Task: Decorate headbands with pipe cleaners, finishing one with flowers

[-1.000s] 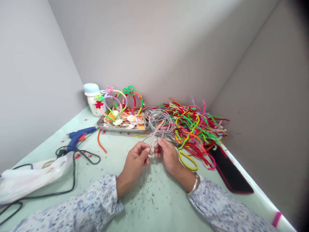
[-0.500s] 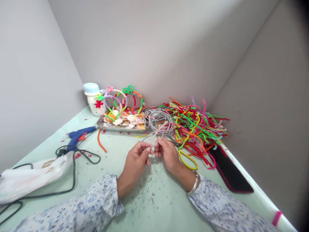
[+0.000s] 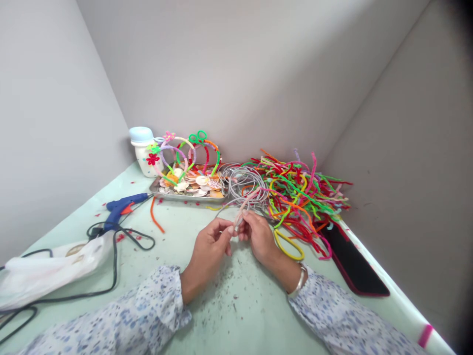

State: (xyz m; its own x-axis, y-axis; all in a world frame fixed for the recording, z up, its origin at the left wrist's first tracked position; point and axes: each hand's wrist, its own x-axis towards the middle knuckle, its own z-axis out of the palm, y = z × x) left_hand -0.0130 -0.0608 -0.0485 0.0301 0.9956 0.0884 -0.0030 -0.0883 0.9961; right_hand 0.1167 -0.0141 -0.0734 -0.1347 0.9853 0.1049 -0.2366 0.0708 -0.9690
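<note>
My left hand (image 3: 210, 245) and my right hand (image 3: 258, 235) meet over the pale green table (image 3: 236, 305), fingertips pinched together. Between them they hold a light pink pipe cleaner (image 3: 247, 199) that sticks up and away, along with a thin grey wire hoop (image 3: 226, 207). How the two are joined is too small to make out. Just beyond lies a bundle of grey wire hoops (image 3: 242, 181). A big heap of coloured pipe cleaners (image 3: 299, 192) spreads to the right of my right hand.
A metal tray (image 3: 157, 189) of shells with decorated hairbands (image 3: 186, 150) stands at the back, beside a white jar (image 3: 142, 150). A blue glue gun (image 3: 121, 207) with black cord lies left, a white bag (image 3: 48, 268) near it. A dark phone (image 3: 354, 266) lies right.
The hands have hardly moved. The pink pipe cleaner's free end has swung down and to the right as my fingers work it.
</note>
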